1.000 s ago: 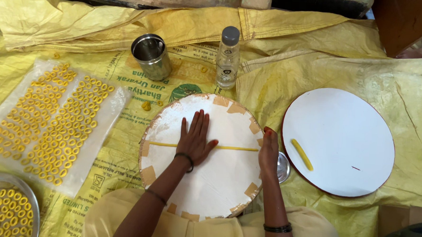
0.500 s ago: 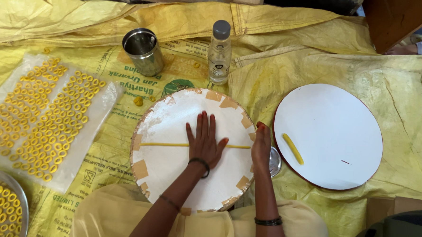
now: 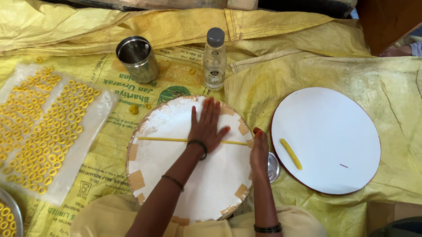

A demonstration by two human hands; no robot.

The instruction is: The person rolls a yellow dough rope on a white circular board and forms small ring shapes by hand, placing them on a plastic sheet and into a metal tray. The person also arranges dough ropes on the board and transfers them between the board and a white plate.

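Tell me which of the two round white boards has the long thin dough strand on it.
The taped board under the left hand: a thin yellow strand spans it. The plain board to its right carries only a short thick yellow piece.

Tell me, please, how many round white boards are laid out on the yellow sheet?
2. One round board lies in the middle under the left hand; the other round board lies to its right, carrying a short yellow dough piece. None looks hidden.

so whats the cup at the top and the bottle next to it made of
The cup looks like metal, probably steel: grey, shiny, reflective rim. The bottle looks like clear plastic or glass, see-through with a grey cap; which one is hard to tell.
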